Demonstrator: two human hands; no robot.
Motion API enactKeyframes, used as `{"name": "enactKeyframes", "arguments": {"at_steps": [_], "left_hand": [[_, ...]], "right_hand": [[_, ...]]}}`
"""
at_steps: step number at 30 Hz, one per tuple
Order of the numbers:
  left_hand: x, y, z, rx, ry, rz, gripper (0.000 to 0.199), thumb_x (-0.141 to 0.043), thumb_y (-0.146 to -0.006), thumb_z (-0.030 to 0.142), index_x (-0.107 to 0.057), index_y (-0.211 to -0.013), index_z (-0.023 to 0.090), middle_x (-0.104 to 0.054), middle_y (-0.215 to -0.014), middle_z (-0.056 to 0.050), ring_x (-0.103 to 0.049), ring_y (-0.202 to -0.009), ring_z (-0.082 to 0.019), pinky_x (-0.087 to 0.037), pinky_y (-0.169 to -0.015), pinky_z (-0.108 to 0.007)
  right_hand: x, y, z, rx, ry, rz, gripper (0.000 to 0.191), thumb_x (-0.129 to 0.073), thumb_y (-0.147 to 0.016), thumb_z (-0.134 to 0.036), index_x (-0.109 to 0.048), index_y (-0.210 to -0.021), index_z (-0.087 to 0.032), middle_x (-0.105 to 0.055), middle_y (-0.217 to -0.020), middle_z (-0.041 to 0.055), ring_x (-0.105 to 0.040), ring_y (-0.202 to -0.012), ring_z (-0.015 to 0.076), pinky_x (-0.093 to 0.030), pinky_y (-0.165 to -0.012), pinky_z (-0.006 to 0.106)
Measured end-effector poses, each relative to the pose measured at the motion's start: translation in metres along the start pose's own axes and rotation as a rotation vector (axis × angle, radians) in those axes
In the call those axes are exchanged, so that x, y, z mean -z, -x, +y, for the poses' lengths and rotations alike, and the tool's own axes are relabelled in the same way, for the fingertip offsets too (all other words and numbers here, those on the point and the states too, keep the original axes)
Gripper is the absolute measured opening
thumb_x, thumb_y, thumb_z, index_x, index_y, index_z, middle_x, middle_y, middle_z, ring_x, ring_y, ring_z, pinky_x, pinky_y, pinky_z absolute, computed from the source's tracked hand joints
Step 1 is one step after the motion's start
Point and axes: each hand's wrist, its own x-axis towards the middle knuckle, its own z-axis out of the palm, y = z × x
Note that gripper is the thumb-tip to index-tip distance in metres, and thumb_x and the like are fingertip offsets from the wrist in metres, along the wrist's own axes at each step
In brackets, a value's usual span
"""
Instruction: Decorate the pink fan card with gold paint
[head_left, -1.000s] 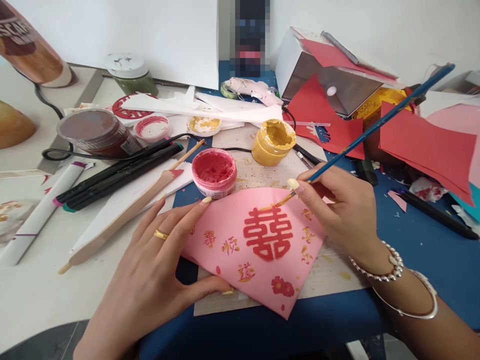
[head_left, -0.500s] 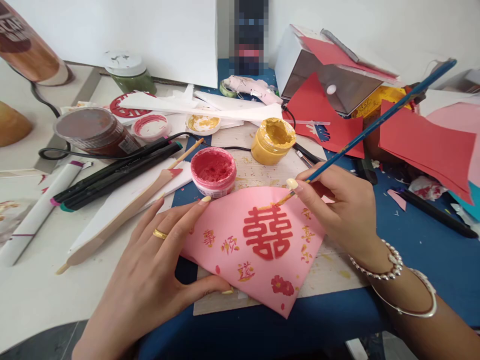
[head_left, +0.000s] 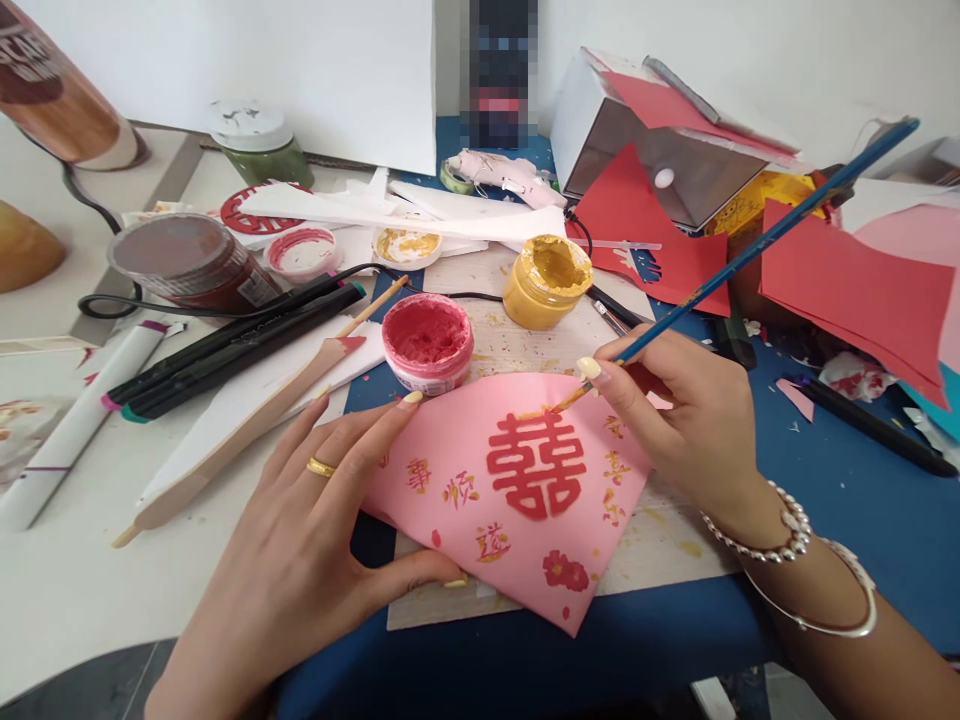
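A thin blue-handled paintbrush [head_left: 750, 255] is pinched in my right hand [head_left: 675, 415], its bristle end touching the top of a red double-happiness character [head_left: 536, 470]. That character is on a fan-shaped pink paper [head_left: 450, 540], among smaller red and gold characters and red flowers. My left hand [head_left: 337, 520] holds the paper's left side, with the thumb along the lower edge and fingers at the upper edge. Just beyond the paper, an open jar of red paint [head_left: 429, 345] stands close to my left fingertips. An open jar of yellow paint [head_left: 546, 283] stands farther back.
To the left lie black markers [head_left: 240, 350], a wooden stick [head_left: 240, 435] with a reddish tip and a capped brown paint jar [head_left: 195, 265]. A pink glue gun [head_left: 506, 177] rests at the back. Red paper [head_left: 855, 300] and a white box [head_left: 600, 110] occupy the right.
The brush and my right hand have shifted very slightly to the right; the brush tip stays at the top of the red character. My left hand keeps its place.
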Motion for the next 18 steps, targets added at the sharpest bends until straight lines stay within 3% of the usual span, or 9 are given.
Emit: {"name": "enactKeyframes", "arguments": {"at_steps": [18], "left_hand": [[-0.0036,0.0004,-0.0028,-0.046,0.004,0.048,0.091,-0.053,-0.066,0.068,-0.03,-0.135,0.014,-0.052,-0.126,-0.01,-0.042,-0.121,-0.025,-0.023,-0.109,-0.042]], "right_hand": [[0.0008,0.0012,0.0008,0.001,-0.022,0.004,0.02,-0.049,-0.085,-0.026,-0.051,-0.067,-0.019,-0.053,-0.059,-0.0012,-0.046,-0.052,0.0089,-0.034,-0.048,0.024]]}}
